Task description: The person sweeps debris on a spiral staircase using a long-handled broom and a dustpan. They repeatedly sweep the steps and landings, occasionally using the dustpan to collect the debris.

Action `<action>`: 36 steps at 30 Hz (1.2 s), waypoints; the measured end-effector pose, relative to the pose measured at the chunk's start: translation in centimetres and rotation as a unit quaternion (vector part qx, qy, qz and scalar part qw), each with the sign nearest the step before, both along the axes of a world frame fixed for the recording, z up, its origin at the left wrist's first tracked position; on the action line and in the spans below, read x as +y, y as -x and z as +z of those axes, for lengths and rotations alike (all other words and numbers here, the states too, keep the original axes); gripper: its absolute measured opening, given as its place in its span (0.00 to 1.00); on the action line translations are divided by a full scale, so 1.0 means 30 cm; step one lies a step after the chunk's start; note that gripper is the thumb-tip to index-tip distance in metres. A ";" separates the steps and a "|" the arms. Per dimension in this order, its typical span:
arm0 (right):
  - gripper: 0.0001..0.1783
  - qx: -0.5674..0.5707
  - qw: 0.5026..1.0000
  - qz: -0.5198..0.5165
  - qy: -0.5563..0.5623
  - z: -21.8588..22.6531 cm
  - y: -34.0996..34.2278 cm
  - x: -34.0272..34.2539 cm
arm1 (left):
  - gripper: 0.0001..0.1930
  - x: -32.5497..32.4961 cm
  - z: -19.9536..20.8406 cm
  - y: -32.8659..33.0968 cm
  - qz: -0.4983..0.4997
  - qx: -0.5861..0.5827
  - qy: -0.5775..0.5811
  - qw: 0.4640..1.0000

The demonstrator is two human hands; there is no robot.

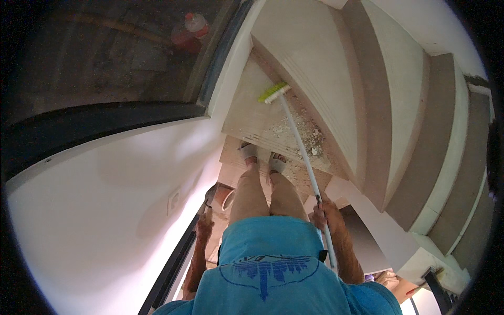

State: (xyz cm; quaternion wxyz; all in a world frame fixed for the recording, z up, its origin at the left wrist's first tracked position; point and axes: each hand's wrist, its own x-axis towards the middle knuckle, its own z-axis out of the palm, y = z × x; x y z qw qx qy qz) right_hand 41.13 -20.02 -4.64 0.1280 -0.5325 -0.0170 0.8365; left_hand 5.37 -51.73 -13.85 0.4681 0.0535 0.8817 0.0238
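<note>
My right hand (pixel 328 215) is closed around the pale pole of a broom (pixel 303 144). The broom's green and white bristle head (pixel 274 93) rests on the stair landing, against the foot of the step above. Off to the left, low by the wall, my left hand (pixel 205 226) is closed around the handle of a dark-ended tool (pixel 211 192), whose kind I cannot make out. Pale rubble and dust (pixel 313 140) lie heaped on the landing beside the pole, to the right of the broom head.
Winding steps (pixel 362 100) rise on the right. My sandalled feet (pixel 262 155) stand at the landing's near edge. A white wall (pixel 121 173) and a dark-framed window (pixel 131 110) border the left. A terracotta-coloured round container (pixel 226 199) sits beside my left leg.
</note>
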 end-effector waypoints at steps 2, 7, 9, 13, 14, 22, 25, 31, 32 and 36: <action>0.32 0.037 0.998 -0.048 0.016 0.098 -0.028 -0.035 | 0.25 -0.067 -0.050 0.019 -0.014 0.013 -0.011 1.000; 0.27 0.035 0.999 -0.002 -0.003 0.138 -0.003 -0.015 | 0.27 0.059 -0.017 0.023 -0.079 0.006 0.013 0.997; 0.22 0.060 0.998 -0.019 -0.009 0.054 0.048 0.023 | 0.27 0.011 -0.084 0.051 -0.048 0.009 -0.030 0.998; 0.18 0.064 0.992 -0.100 0.051 -0.195 0.108 0.047 | 0.29 0.174 0.006 0.049 -0.031 -0.015 -0.048 0.998; 0.18 0.057 0.994 -0.088 0.043 -0.187 0.091 0.030 | 0.28 0.176 0.008 0.059 -0.042 -0.017 -0.061 0.997; 0.28 0.019 0.992 -0.122 0.001 0.081 -0.106 -0.246 | 0.21 0.091 -0.119 0.133 -0.171 0.041 -0.146 0.973; 0.31 0.000 0.987 -0.163 0.001 0.208 -0.130 -0.319 | 0.21 0.075 -0.122 0.136 -0.197 0.042 -0.178 0.963; 0.29 -0.010 0.999 -0.032 -0.027 0.225 -0.150 -0.352 | 0.24 0.187 -0.057 0.122 -0.171 0.013 -0.159 0.972; 0.29 -0.002 0.999 -0.014 -0.046 0.189 -0.140 -0.352 | 0.24 0.241 -0.014 0.107 -0.153 -0.005 -0.148 0.977; 0.28 0.008 0.994 0.036 -0.101 0.038 -0.015 -0.264 | 0.23 0.314 0.033 0.113 -0.158 -0.037 -0.150 0.975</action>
